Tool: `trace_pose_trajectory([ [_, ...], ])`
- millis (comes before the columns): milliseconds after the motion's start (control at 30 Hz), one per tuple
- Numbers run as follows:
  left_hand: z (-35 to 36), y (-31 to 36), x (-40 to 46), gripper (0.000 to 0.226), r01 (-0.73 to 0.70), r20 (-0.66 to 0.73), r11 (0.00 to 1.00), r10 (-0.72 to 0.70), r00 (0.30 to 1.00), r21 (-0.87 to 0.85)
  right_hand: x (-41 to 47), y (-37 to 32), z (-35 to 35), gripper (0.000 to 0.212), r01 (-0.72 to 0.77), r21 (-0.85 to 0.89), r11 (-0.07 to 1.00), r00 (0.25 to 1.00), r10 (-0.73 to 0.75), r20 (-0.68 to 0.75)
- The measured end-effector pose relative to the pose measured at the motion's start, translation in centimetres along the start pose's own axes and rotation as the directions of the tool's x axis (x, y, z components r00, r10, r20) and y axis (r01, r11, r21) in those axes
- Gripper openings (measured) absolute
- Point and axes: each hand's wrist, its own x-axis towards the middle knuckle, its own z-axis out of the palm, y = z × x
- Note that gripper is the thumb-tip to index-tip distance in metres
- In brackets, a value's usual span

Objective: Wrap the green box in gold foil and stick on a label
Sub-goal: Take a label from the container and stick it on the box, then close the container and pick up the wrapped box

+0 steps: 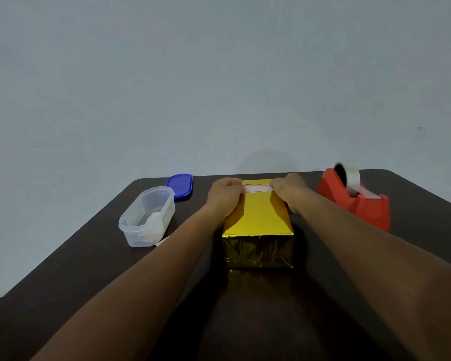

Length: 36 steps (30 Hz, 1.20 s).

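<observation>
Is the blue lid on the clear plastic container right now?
No, the blue lid lies flat on the table behind the open clear container.

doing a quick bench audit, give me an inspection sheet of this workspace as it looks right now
surface: dark table, set against a wall.
job's things: gold-wrapped box, foil fully covering the visible faces; white label held at its far top edge.
clutter: clear tub with bits inside, uncapped; blue lid lying behind it; red tape dispenser with a tape roll, right of the box.
fingers: left hand and right hand each pinch one end of the label, resting on the box.
cables: nothing seen.
surroundings: plain grey wall.
</observation>
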Motion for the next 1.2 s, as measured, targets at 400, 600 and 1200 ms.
trace_pose_trajectory([
  [400, -5.4, 1.5, 0.0, 0.015, -0.069, -0.234, 0.997, 0.077, 0.969, 0.044, -2.5, -3.4, 1.4, 0.043, 0.299, -0.522, 0.799, 0.907, -0.408, -0.104],
  [600, -14.3, 0.8, -0.6, 0.042, 0.022, -0.312, 0.780, 0.224, 0.923, 0.625, -6.0, -8.4, 7.4, 0.040, 0.479, -0.564, 0.673, 0.843, -0.531, 0.083],
  [1200, -24.6, -6.6, 1.3, 0.017, 0.284, -0.384, 0.895, -0.142, 0.912, 0.345, -4.1, -9.3, 23.1, 0.031, 0.515, -0.615, 0.597, 0.856, -0.328, 0.399],
])
